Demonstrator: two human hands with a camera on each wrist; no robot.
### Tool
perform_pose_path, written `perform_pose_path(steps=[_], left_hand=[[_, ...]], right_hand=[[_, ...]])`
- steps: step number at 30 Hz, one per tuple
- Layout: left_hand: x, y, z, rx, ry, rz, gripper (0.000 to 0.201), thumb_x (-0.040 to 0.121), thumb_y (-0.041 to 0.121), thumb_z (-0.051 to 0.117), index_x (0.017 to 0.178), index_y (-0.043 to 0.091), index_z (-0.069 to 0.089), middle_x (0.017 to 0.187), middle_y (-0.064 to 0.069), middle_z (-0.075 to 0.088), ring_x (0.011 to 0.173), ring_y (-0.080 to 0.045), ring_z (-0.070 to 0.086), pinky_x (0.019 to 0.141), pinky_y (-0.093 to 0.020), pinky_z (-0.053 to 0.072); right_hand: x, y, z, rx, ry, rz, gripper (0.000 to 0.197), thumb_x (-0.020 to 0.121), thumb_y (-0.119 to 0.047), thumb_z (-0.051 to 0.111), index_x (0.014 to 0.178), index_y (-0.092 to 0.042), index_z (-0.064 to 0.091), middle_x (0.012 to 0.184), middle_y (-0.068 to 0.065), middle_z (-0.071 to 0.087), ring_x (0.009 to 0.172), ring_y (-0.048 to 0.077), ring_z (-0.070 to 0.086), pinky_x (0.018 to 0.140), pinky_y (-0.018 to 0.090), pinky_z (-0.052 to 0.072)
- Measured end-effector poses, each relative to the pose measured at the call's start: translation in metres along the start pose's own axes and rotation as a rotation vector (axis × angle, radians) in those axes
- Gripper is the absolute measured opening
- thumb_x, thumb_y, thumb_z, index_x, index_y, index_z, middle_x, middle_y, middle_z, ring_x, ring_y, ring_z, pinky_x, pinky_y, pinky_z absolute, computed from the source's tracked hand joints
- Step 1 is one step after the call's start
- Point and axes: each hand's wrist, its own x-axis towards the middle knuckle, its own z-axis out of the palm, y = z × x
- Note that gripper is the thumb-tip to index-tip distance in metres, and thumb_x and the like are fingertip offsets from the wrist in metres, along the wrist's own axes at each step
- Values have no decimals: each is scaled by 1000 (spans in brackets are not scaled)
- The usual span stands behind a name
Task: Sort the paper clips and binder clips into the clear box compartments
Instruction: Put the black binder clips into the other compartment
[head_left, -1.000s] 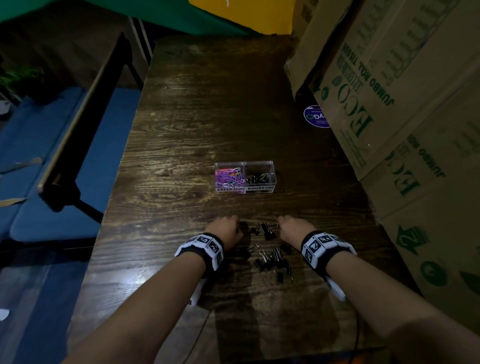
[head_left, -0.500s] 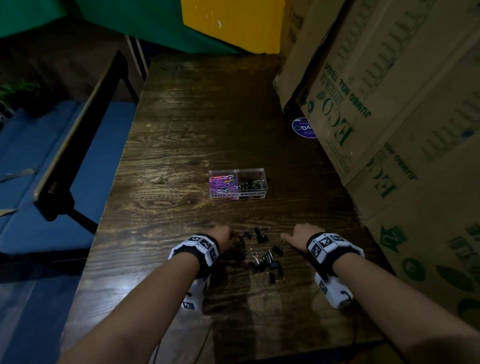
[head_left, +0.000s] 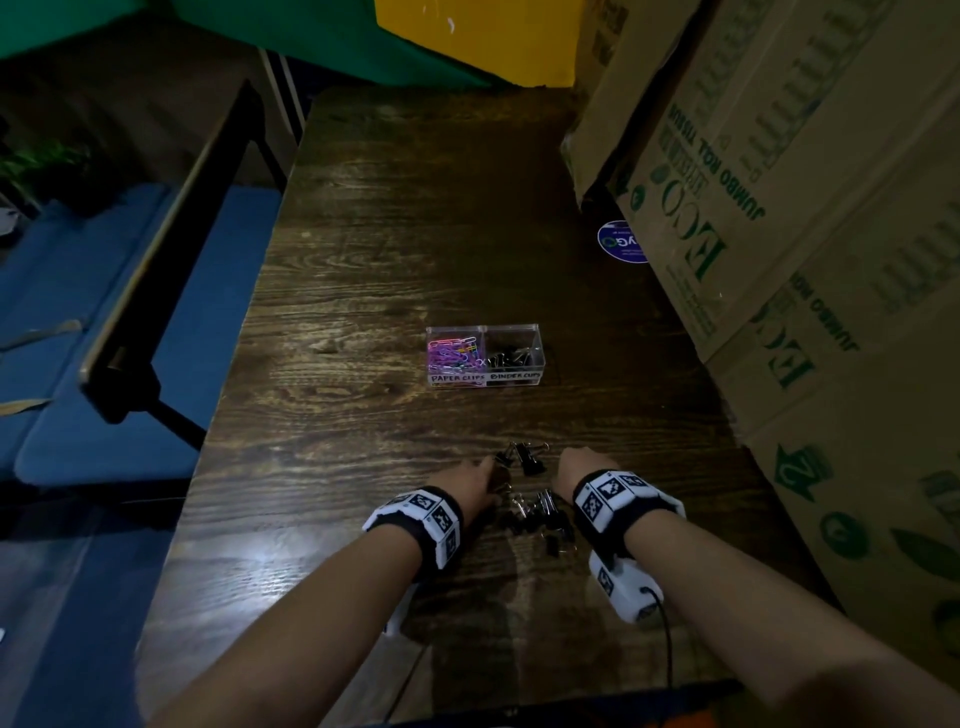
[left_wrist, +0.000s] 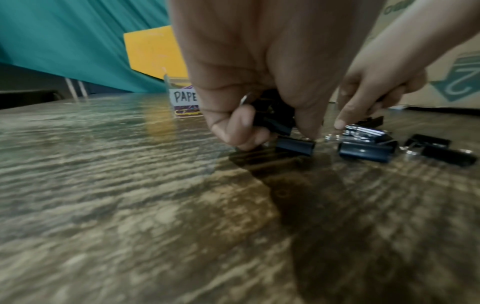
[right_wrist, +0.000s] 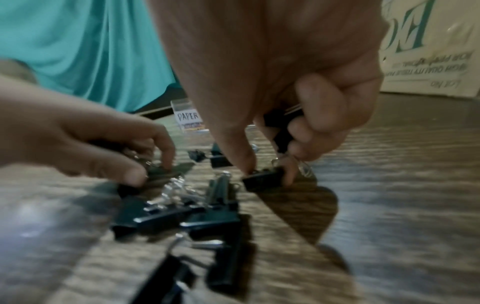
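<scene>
A clear two-compartment box (head_left: 483, 332) stands mid-table, with coloured paper clips (head_left: 451, 353) in the left half and black binder clips (head_left: 511, 357) in the right. Several loose black binder clips (head_left: 535, 514) lie in a pile near the front edge. My left hand (head_left: 480, 480) is at the pile's left side. In the left wrist view the left hand (left_wrist: 270, 135) holds black clips (left_wrist: 272, 117) in curled fingers, fingertips on another clip (left_wrist: 294, 145). My right hand (head_left: 579, 465) also holds clips (right_wrist: 281, 123) and pinches one more (right_wrist: 263, 181) on the table.
Stacked cardboard cartons (head_left: 779, 208) wall off the table's right side, with a round blue sticker (head_left: 621, 241) at their foot. Left of the dark wooden table (head_left: 363, 260) is a drop to a blue seat (head_left: 104, 312) and a black frame (head_left: 156, 291).
The head view has tilted and shifted. Both hands stay at the clip pile, and the left hand has edged right into the clips.
</scene>
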Motion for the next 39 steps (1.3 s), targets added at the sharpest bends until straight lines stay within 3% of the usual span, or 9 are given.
perform_pose_path(steps=[3, 8, 12, 18, 22, 27, 31, 35, 39], left_hand=[[-1, 10, 1, 52, -19, -6, 53, 96, 34, 49, 140, 10, 31, 135, -20, 48, 117, -36, 55, 95, -43, 48], [2, 20, -8, 113, -68, 41, 39, 98, 24, 47, 131, 4, 46, 133, -19, 55, 119, -33, 56, 96, -39, 47], [4, 9, -23, 63, -84, 85, 45, 96, 14, 46, 140, 10, 37, 131, -19, 57, 116, -33, 58, 96, -39, 47], [13, -17, -84, -37, 54, 71, 31, 97, 13, 46, 125, 4, 56, 124, -18, 63, 112, -31, 60, 92, -33, 47], [35, -30, -124, -163, 165, 41, 29, 98, 12, 48, 123, 7, 61, 125, -14, 64, 112, -26, 62, 93, -29, 47], [72, -31, -154, -183, 237, 10, 31, 96, 12, 51, 125, 13, 61, 126, -11, 64, 114, -27, 61, 96, -32, 46], [103, -24, -163, -126, 210, 25, 29, 95, 21, 51, 121, 17, 62, 123, -12, 64, 114, -30, 61, 98, -40, 49], [125, -9, -160, -17, 126, 113, 31, 97, 23, 47, 124, 17, 61, 128, -12, 60, 113, -31, 60, 97, -37, 48], [132, 2, -154, 148, 101, 165, 35, 96, 23, 49, 131, 19, 54, 130, -11, 59, 116, -31, 58, 95, -39, 49]], right_hand=[[2, 0, 4, -62, -17, -30, 21, 93, -15, 50, 98, -4, 67, 106, 13, 67, 93, 27, 65, 77, 32, 51], [5, 5, -3, -125, -64, -25, 32, 97, -15, 40, 114, -4, 64, 120, 12, 64, 108, 27, 63, 86, 34, 50], [12, 14, -27, 5, -37, -41, 35, 98, -14, 38, 125, -1, 56, 129, 16, 58, 115, 29, 59, 93, 34, 48], [18, 7, -91, 203, 140, -225, 25, 96, -16, 48, 118, -5, 53, 118, 15, 61, 108, 29, 60, 82, 33, 46], [43, -21, -129, 280, 234, -326, 0, 94, -15, 52, 94, -15, 52, 98, 8, 58, 88, 22, 57, 73, 29, 42], [76, -47, -141, 314, 195, -343, 11, 90, -7, 55, 96, -15, 59, 116, 10, 63, 107, 27, 59, 84, 31, 45], [83, -40, -136, 362, 166, -407, 33, 91, -9, 52, 122, -18, 59, 119, 10, 65, 111, 28, 60, 91, 33, 47], [77, -11, -131, 364, 217, -414, 10, 92, -17, 47, 87, -17, 56, 88, 7, 62, 90, 30, 63, 75, 34, 48], [72, 18, -101, 296, 127, -453, 11, 92, -19, 50, 90, -15, 60, 88, 8, 65, 88, 28, 64, 78, 36, 51]])
